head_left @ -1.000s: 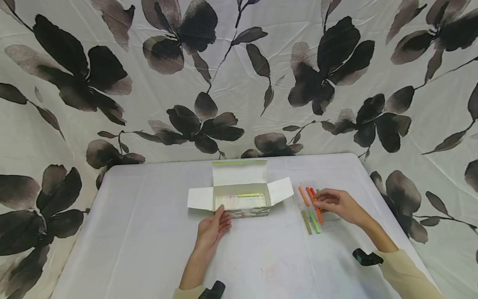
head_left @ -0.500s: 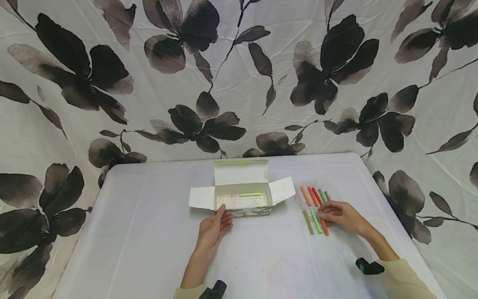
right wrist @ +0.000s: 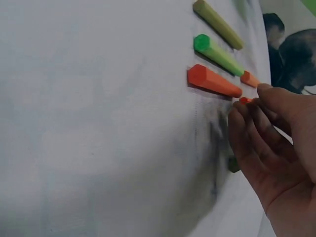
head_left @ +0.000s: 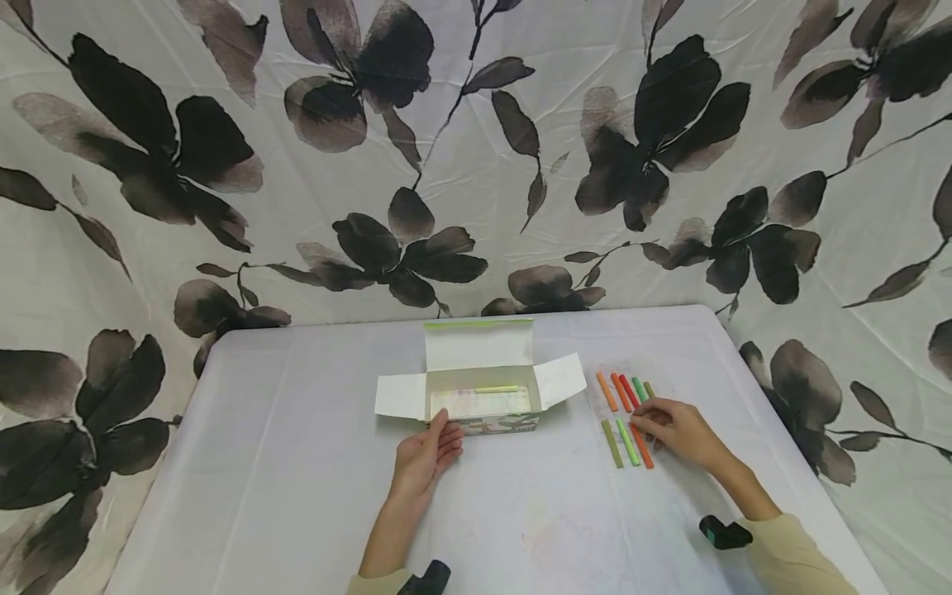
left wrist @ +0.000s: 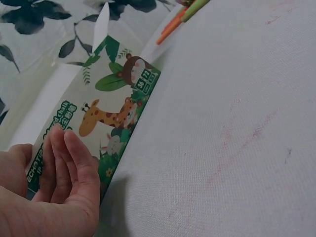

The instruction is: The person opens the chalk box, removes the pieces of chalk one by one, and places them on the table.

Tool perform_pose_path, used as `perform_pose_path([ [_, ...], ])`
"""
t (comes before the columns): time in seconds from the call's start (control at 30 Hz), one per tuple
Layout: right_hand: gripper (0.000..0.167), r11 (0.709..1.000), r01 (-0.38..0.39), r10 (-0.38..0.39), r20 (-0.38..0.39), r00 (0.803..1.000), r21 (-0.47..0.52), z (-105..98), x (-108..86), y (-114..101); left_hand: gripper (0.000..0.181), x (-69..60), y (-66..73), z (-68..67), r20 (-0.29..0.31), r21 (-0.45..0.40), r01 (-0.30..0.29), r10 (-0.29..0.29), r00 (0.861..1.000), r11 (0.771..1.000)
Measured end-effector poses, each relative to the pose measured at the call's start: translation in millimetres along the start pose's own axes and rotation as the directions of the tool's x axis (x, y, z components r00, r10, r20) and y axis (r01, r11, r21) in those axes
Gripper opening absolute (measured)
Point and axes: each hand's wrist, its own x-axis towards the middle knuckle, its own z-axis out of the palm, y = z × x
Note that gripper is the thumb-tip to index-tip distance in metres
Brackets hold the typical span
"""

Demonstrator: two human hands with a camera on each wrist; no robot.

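Observation:
A white cardboard chalk box (head_left: pixel 506 425) stands at the table's middle with its flaps spread. Its front wall in the left wrist view has a printed giraffe. My left hand (head_left: pixel 420 463) grips this front wall near its left end, thumb over the rim, fingers outside. Inside lies a yellow-green chalk stick (head_left: pixel 497 389). My right hand (head_left: pixel 687 434) hovers right of the box, its fingertips by the far end of an orange-red chalk (right wrist: pixel 212 81). That chalk lies on the table beside a light green chalk (right wrist: pixel 217 53) and an olive chalk (right wrist: pixel 218 24). Nothing shows between the right fingers.
Behind the near row lies a second row of several chalks, among them an orange one (head_left: pixel 606 392), a red one (head_left: pixel 629 390) and a green one (head_left: pixel 640 390). The white-covered table (head_left: pixel 297 463) ends at a flower-print cloth (head_left: pixel 521 182) behind.
The right hand has moved toward me with the orange-red chalk, laid it beside the light green one, and let go, uncovering the back row's right end. The left hand stays on the box.

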Motion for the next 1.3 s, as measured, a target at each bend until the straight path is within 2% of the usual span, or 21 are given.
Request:
perform_pose_path([
  [0.4, 0.01, 0.977, 0.136, -0.153, -0.095, 0.984, -0.165, -21.6, 19.6, -28.4, 0.054, 0.8, 0.7, -2.4, -0.008, 0.009, -0.005, 0.005, 1.0, 1.0],
  [0.63, 0.01, 0.971, 0.185, -0.204, -0.123, 0.971, -0.15, -27.6, 33.2, -51.3, 0.056, -2.2, 2.0, -3.7, 0.019, 0.048, -0.025, 0.025, 1.0, 0.999],
  [0.8, 0.011, 0.961, 0.236, -0.256, -0.138, 0.957, -0.145, -26.4, 44.5, -71.7, 0.056, -3.3, 3.1, -3.3, 0.015, 0.047, -0.023, 0.023, 1.0, 0.999],
  [1.1, 0.019, 0.961, 0.272, -0.276, -0.097, 0.956, -0.059, -9.2, 64.5, -107.7, 0.055, -2.7, 2.6, -2.0, 0.015, 0.044, -0.021, 0.021, 1.0, 0.999],
  [1.3, 0.017, 0.946, 0.325, -0.324, -0.056, 0.944, 0.008, 7.8, 76.1, -124.5, 0.053, -2.4, 1.3, -0.3, 0.019, 0.031, -0.016, 0.016, 1.0, 0.999],
])
